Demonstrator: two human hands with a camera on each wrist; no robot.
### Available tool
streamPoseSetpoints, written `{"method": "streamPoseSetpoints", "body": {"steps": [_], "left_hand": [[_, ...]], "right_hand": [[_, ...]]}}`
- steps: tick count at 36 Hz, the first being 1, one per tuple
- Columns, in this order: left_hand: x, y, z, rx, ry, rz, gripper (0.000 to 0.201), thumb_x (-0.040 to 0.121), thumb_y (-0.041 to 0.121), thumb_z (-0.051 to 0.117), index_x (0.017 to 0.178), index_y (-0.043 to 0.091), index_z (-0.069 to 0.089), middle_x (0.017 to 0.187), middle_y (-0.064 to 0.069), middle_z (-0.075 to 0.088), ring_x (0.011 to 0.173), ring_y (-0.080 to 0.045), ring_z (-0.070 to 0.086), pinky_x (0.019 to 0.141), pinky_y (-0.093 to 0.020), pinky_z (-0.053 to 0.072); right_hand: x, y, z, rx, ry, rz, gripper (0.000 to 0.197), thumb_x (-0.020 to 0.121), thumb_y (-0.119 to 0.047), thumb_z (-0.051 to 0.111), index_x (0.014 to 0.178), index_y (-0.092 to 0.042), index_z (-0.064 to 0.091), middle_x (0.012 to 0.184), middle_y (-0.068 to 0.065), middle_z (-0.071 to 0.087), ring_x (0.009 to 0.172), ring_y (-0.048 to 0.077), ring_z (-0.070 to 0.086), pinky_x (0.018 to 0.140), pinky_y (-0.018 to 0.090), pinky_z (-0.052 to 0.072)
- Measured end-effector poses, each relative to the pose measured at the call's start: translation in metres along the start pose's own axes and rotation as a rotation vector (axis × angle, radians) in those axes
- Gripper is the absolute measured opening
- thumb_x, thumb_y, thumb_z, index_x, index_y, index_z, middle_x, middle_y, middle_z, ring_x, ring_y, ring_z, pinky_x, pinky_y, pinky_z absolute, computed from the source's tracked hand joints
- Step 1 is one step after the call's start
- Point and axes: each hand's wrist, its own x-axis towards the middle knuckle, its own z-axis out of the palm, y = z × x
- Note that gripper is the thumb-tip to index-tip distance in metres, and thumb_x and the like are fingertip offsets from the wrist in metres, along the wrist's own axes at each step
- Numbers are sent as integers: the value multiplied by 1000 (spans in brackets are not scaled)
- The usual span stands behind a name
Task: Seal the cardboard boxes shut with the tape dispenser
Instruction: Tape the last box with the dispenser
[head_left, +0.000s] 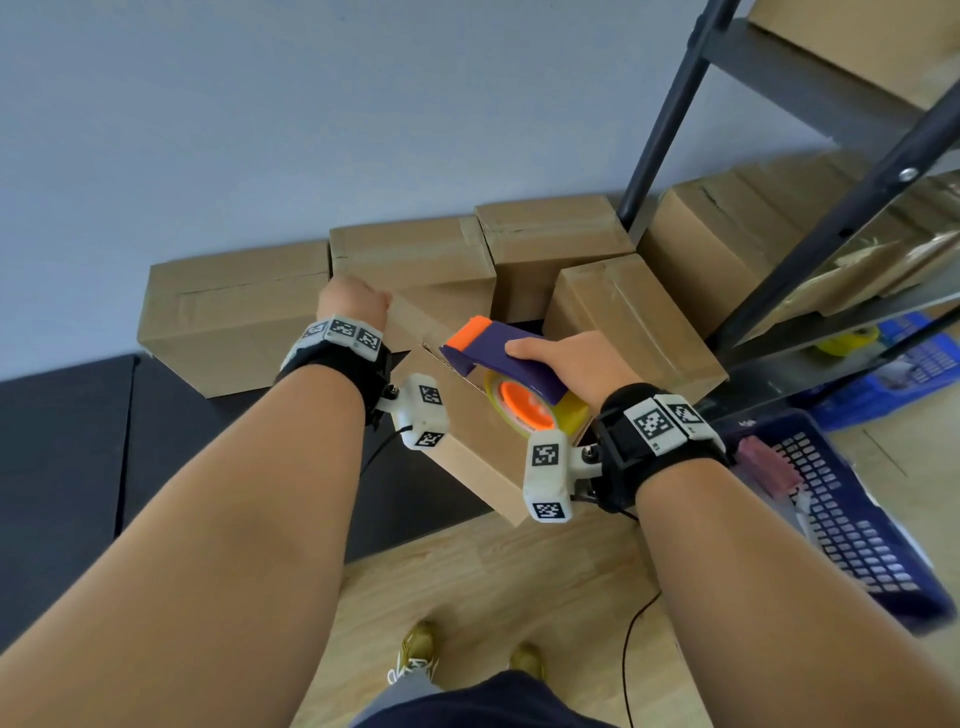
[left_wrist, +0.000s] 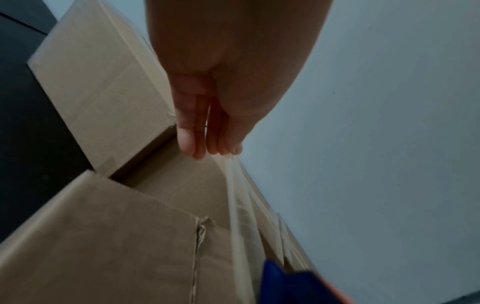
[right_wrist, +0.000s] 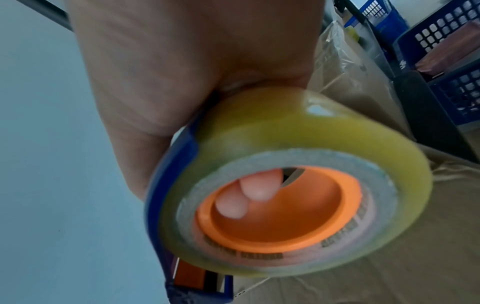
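A cardboard box stands tilted on the floor in front of me, its top seam unsealed. My right hand grips the blue and orange tape dispenser just above the box top, fingertips curled into the orange core of the yellowish tape roll. My left hand is at the box's far edge. In the left wrist view its fingertips pinch the end of a clear tape strip that runs back to the dispenser.
More closed boxes line the wall behind. A dark metal shelf stands at the right, with blue baskets beside it. A black mat lies left; a cable crosses the wood floor.
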Motion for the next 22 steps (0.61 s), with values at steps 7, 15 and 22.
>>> {"method": "streamPoseSetpoints", "body": {"steps": [7,15,22], "left_hand": [[-14,-1,-1,253,-121,15,48,97,41,51,135,12,47,118,-10,62,100,-21,62,75,-25,49],[-13,-16,15,430,-223,86,54,95,44,50,135,10,41,110,-11,62,100,-26,60,77,-28,44],[-9,-21,22,450,-233,-9,35,100,20,48,133,8,51,113,-16,62,103,-30,61,79,-29,48]], "right_hand": [[6,2,4,-103,-10,-7,38,83,-44,76,76,-9,65,67,3,64,56,12,56,53,19,39],[6,-1,7,-150,-21,-24,39,84,-44,75,74,-7,64,66,4,62,57,14,54,55,21,38],[7,0,7,-144,-19,-21,39,83,-44,76,70,-9,63,65,4,60,57,15,53,57,24,37]]}}
